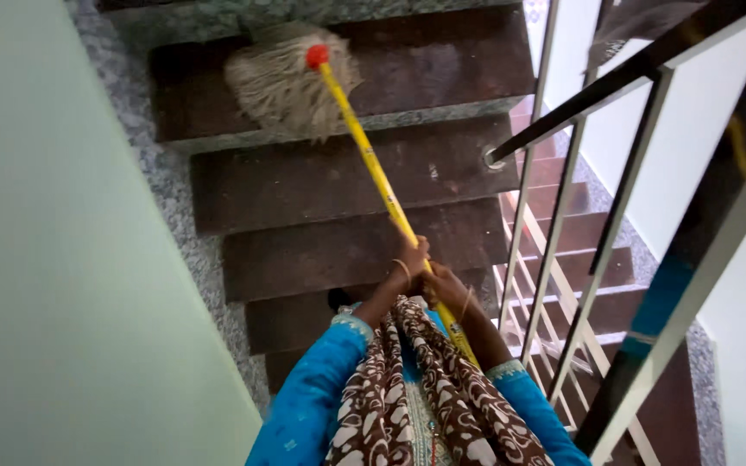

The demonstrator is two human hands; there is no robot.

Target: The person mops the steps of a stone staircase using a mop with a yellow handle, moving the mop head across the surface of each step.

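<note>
A string mop with a pale, shaggy head (pixel 282 79) and a red collar lies on a dark brown stair tread several steps below me. Its long yellow handle (pixel 373 164) runs up toward my body. My left hand (pixel 411 263) grips the handle higher along it, a thin bangle on the wrist. My right hand (pixel 447 289) grips the same handle just behind the left, close to my chest. Blue sleeves and a brown-and-white patterned scarf hang below my hands.
Dark brown stairs (pixel 338 177) with grey speckled stone edges descend ahead. A pale green wall (pixel 62 259) closes the left side. A metal railing (pixel 615 216) with slanted bars runs along the right, with a lower flight of stairs visible through it.
</note>
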